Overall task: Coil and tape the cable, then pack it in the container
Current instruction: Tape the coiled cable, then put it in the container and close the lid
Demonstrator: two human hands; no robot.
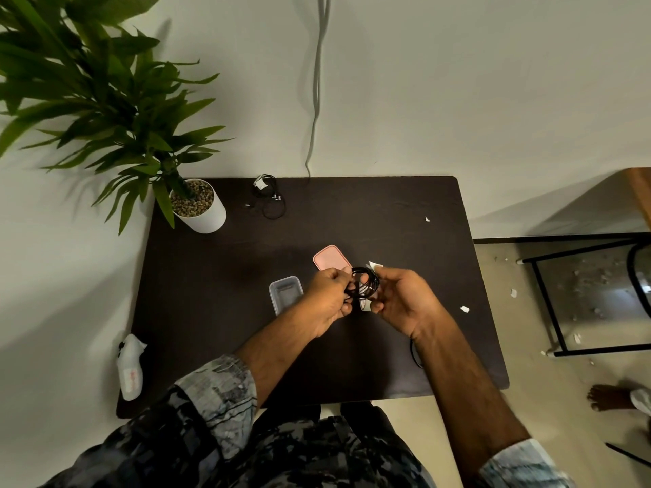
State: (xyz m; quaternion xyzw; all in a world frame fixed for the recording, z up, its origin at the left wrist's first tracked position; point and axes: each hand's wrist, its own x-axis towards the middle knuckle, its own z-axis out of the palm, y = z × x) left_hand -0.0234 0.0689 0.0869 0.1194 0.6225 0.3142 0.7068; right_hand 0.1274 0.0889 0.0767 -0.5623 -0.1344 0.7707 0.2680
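A black cable coil [366,284] hangs above the middle of the dark table [218,297], held between both hands. My left hand [326,304] grips its left side with curled fingers. My right hand [400,299] holds the right side, and a strip of white tape [374,266] sticks up behind its fingertips. More white tape [365,305] shows under the coil. A clear open container [285,293] lies just left of my left hand. Its pink lid [331,258] lies flat behind the hands.
A second black cable [268,199] with a white tag lies at the table's back edge. A potted plant [197,206] stands on the back left corner. A white bottle [131,368] lies at the left edge. Paper scraps [465,309] dot the table's right side. A metal-framed glass table [591,294] stands right.
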